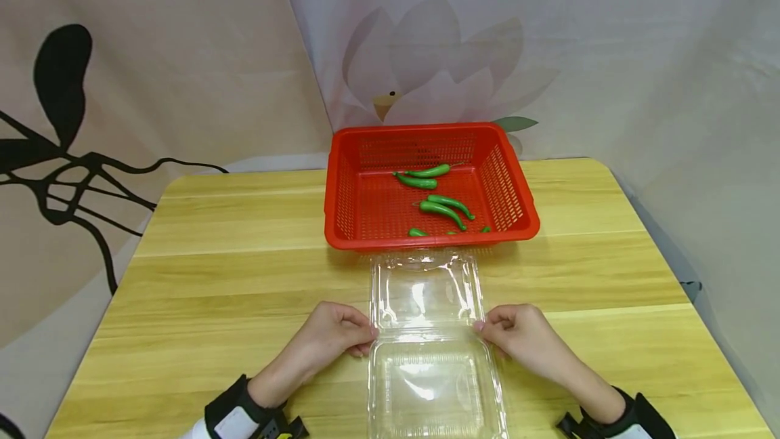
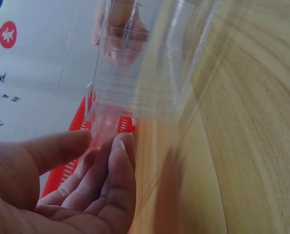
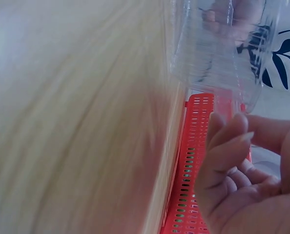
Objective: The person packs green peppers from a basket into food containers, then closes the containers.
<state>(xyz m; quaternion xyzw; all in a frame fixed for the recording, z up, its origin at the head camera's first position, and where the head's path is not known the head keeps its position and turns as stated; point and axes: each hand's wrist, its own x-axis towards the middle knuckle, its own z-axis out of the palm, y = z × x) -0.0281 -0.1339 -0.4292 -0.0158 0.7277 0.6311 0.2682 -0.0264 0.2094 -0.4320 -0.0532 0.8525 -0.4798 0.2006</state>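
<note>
Wooden table underneath, I'm pinching the open clear clamshell box at its hinge, left hand and right hand either side; next I'm probably reaching for basket peppers.

A staged recording corner: wooden table before hung printed cloth backdrops (lotus pattern).

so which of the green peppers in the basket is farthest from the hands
The pepper at the back of the red basket, its stem pointing toward the right wall. The others lie nearer the front rim and the clear container.
</note>
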